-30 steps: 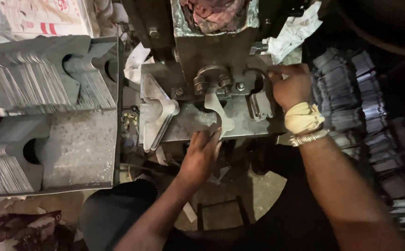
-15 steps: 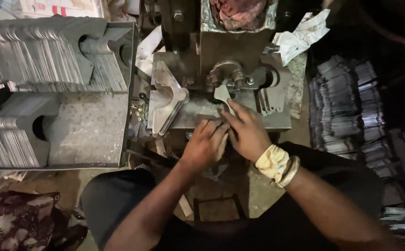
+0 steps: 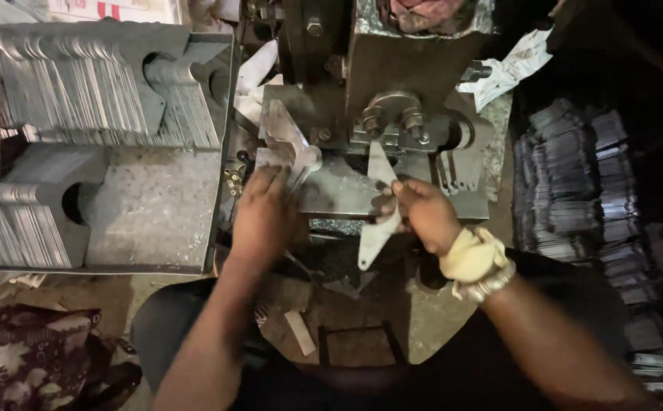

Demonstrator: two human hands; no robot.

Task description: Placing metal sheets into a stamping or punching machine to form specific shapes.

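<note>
A flat metal blank is gripped by the right hand at the press bed's front edge; the left hand rests, fingers loosely bent, on stacked blanks. A white-and-red package is seen at top left.

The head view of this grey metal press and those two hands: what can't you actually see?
- Head view: the left hand covers whatever lies under its fingers beside the grey metal press.
- The flat, curved, silvery metal blank in the right hand is motion-blurred, so its edges are unclear.
- The dark stacks of metal pieces on the right fade into shadow.
</note>
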